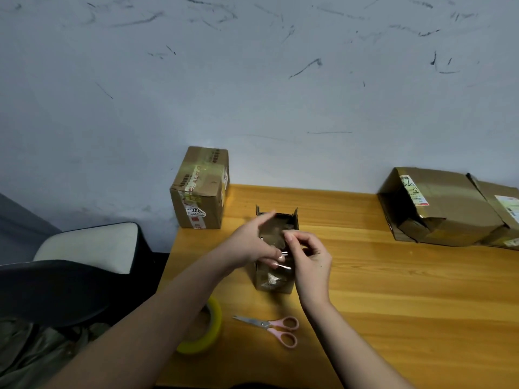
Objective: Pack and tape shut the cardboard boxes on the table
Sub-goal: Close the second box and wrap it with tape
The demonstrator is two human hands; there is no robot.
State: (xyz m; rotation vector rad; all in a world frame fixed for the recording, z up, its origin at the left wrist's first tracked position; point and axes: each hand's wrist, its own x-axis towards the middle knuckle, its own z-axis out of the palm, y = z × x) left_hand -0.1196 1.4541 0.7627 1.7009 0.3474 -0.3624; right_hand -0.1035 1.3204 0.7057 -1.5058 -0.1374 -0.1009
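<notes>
**Small box held open at table centre; both hands engaged above it**

Nearest the viewer, a yellow tape roll (203, 332) lies on the wooden table (407, 304), partly covered by the left forearm. Just beside it, to the right, pink-handled scissors (273, 327) lie flat, blades pointing left.

Beyond these stands a small cardboard box (273, 279), flaps raised, top open. The left hand (251, 242) is at the box's left side, fingers extended over the opening. The right hand (310, 258) has curled fingers pinching a thin, shiny item over the box; what the item is cannot be determined.

Further back, a taped box (200, 192) with labels stands at the table's far left corner. At far right, a large box (438, 209) lies on its side against the wall, touching another box (502, 211) at the frame edge.
</notes>
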